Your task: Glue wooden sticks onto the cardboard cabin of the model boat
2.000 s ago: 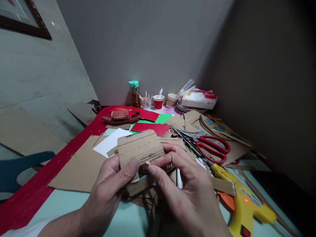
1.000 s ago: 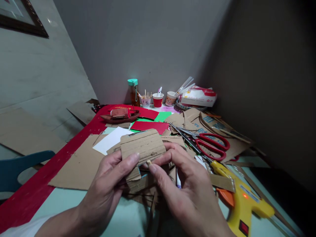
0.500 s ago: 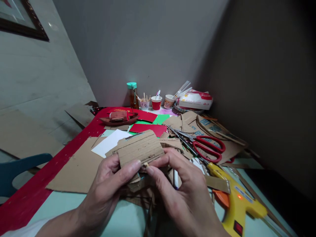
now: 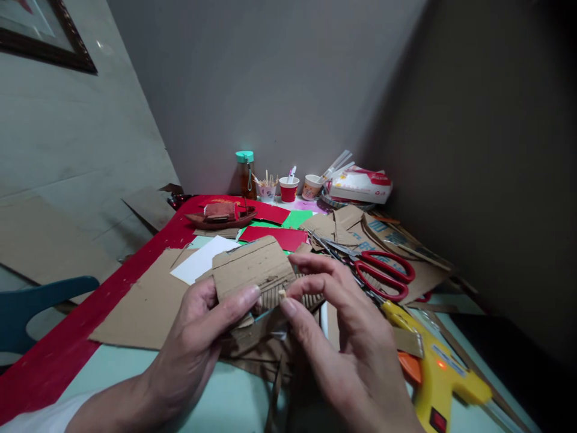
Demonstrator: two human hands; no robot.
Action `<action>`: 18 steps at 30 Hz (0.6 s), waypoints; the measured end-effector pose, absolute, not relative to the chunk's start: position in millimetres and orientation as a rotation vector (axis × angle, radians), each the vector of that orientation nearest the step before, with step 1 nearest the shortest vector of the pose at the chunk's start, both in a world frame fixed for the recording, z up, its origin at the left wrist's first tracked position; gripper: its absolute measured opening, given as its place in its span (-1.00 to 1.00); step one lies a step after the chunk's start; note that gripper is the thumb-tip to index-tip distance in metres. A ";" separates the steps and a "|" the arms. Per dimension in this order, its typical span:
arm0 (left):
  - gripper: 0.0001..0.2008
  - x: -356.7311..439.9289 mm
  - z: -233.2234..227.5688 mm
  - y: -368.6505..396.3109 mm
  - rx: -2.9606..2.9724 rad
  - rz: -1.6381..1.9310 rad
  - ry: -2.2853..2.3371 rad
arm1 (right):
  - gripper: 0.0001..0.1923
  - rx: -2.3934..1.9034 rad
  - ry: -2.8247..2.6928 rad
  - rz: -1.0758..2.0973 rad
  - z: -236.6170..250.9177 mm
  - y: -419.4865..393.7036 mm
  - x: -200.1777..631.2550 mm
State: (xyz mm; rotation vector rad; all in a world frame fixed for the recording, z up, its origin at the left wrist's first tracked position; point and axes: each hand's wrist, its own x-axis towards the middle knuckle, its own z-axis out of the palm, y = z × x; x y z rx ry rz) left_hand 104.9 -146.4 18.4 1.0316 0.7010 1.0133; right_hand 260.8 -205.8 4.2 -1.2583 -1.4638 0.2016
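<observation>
At the far left a smooth teal chair [image 4: 40,304] is showing beside the bench [image 4: 112,373], whose pale green top is carrying a long red strip [image 4: 90,313] along its edge and a flat brown cardboard sheet [image 4: 144,304] with a plain white paper [image 4: 202,258] lying on it. The left hand [image 4: 202,337] is pinching a rough, ribbed piece of corrugated cardboard [image 4: 252,270], rounded at its upper corners, with the thumb pressing on its front face, holding it just above the scraps in the middle of the bench. The right hand [image 4: 342,343] is gripping a tiny pale stub [image 4: 282,294] between thumb and forefinger, right at the lower edge of that piece, touching it or nearly so. Further back a small dark red model boat [image 4: 220,215] is sitting near glossy red and green paper sheets [image 4: 274,225], and a bottle with a teal cap [image 4: 246,173] is standing by the wall beside small paper cups [image 4: 288,188]. To the right, red-handled scissors [image 4: 383,270] are lying on torn cardboard, and a yellow plastic glue gun [image 4: 439,373] is resting near the right hand, its small light glowing orange.
</observation>
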 end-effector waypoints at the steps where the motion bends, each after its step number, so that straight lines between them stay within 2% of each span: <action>1: -0.95 104.8 17.9 -145.9 1.032 1.011 0.709 | -0.92 -1.271 -1.470 0.184 2.9 -205.7 261.1; 9: -0.78 106.3 16.2 -150.6 1.070 0.967 0.719 | -0.88 -1.268 -1.517 0.195 -3.3 -204.1 255.9; 18: -0.79 105.4 16.5 -152.1 1.066 0.903 0.703 | -0.88 -1.263 -1.527 0.220 -4.9 -204.7 255.1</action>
